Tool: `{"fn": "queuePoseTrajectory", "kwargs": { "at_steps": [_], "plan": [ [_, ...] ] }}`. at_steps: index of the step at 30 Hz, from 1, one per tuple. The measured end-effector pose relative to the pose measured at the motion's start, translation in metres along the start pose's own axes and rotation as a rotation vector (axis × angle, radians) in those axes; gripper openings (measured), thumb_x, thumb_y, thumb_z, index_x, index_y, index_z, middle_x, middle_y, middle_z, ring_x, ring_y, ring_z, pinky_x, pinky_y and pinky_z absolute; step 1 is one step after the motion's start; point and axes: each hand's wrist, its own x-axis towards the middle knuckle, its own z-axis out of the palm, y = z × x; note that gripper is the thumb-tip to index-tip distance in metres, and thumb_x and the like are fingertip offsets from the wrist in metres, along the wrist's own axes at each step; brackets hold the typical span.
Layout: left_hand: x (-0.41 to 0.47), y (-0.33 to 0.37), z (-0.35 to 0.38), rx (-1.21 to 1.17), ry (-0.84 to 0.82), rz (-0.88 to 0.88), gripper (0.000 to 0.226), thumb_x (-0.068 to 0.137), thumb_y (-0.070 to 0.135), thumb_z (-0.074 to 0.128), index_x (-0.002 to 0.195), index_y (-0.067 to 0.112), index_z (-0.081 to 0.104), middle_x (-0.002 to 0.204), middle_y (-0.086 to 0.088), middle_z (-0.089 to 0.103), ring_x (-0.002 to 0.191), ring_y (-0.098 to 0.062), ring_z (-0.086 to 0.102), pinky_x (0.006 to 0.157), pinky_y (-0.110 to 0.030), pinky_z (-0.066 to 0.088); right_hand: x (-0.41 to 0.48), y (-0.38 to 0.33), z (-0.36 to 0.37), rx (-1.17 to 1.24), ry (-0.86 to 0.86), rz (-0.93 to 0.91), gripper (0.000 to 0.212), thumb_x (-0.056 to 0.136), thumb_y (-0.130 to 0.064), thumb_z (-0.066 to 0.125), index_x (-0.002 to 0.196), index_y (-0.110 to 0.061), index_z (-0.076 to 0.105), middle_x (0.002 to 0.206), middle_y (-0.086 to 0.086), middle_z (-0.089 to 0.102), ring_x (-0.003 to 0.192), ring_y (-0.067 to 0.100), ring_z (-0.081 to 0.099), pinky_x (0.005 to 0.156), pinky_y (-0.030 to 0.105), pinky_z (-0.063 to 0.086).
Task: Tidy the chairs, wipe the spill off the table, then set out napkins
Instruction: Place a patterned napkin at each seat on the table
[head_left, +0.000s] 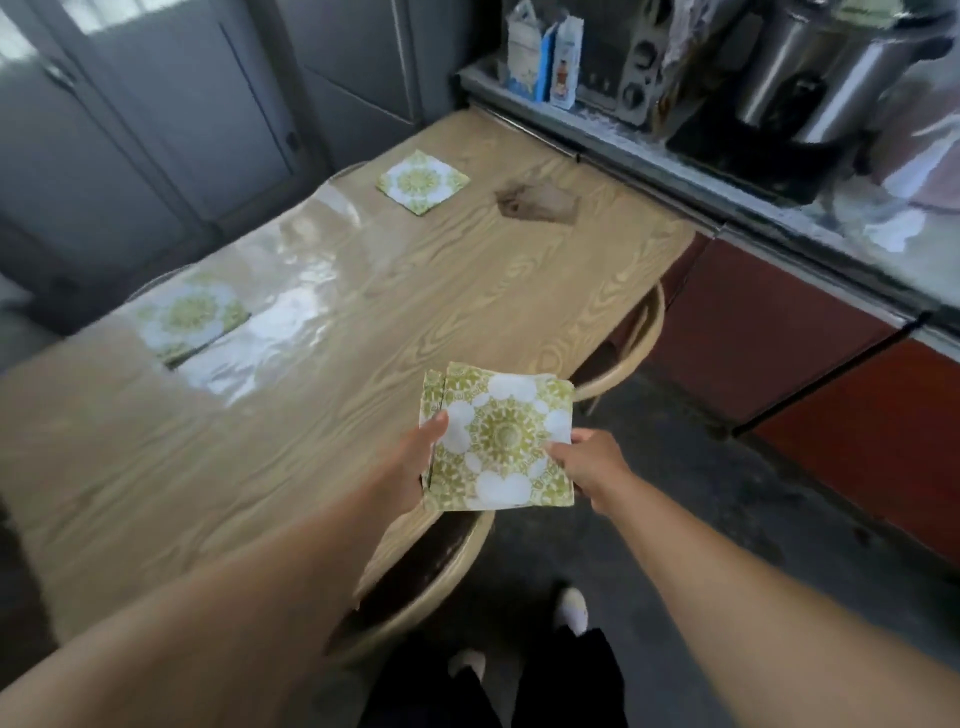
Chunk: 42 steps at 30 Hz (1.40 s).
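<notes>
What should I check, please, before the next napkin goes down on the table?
1. Napkin stack held by both the left hand and the right hand: ok.
2. Top napkin separated from the rest: cannot tell.
3. Far napkin lying flat: ok.
4. Left napkin lying flat: ok.
5. Dark patch on the table, spill or wear: cannot tell.
6. Near chair tucked under the table: ok.
</notes>
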Motion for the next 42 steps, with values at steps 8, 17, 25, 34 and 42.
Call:
{"fn": "queuePoseTrajectory", "kwargs": {
  "at_steps": [8,17,25,34,42],
  "plan": [
    [-0.016,-0.014,-0.024,-0.261,0.251,0.089,0.043,0.1,0.042,0.041,0.129,0.014,0.052,0.127,-0.013,0.062,0.115,-0.033,0.06,0.093,-0.048,0.05,0.052,-0.046,0.033,-0.212,-0.302,-0.037,0.01,0.086,-0.015,0.069,0.095,-0.011,0.069,0.101,0.01,0.071,0.096,0.029,0.068,0.091,0.048,0.054],
    [-0.009,-0.05,-0.084,-0.497,0.557,0.104,0.073,0.073,0.055,0.067,0.133,0.016,0.052,0.135,-0.011,0.058,0.127,-0.033,0.051,0.109,-0.052,0.036,0.073,-0.065,0.104,-0.415,-0.526,-0.021,0.002,0.086,-0.012,0.071,0.088,-0.012,0.069,0.095,0.007,0.072,0.094,0.027,0.069,0.09,0.043,0.055],
    [-0.005,-0.052,-0.12,-0.613,0.714,0.1,0.081,0.073,0.062,0.069,0.134,0.012,0.049,0.136,-0.002,0.055,0.125,-0.025,0.05,0.108,-0.043,0.034,0.096,-0.069,0.172,-0.666,-0.553,-0.124,0.006,0.086,-0.018,0.07,0.082,-0.014,0.069,0.095,0.009,0.072,0.09,0.029,0.069,0.087,0.049,0.056],
    [-0.029,-0.065,-0.167,-1.101,1.061,0.261,0.031,0.096,0.036,0.053,0.119,0.016,0.061,0.115,-0.012,0.067,0.102,-0.035,0.066,0.086,-0.058,0.052,0.099,-0.061,0.192,-1.161,-0.385,-0.433,0.018,0.093,-0.027,0.056,0.09,-0.016,0.069,0.087,0.004,0.069,0.08,0.025,0.063,0.065,0.029,0.043],
    [-0.044,-0.079,-0.16,-1.343,0.976,0.399,0.036,0.099,0.039,0.047,0.123,0.017,0.061,0.118,-0.01,0.067,0.104,-0.03,0.065,0.081,-0.045,0.053,0.091,-0.046,0.21,-1.201,-0.495,-0.517,0.015,0.092,-0.024,0.058,0.082,-0.016,0.066,0.09,0.004,0.07,0.083,0.024,0.062,0.07,0.033,0.047]
  ]
}}
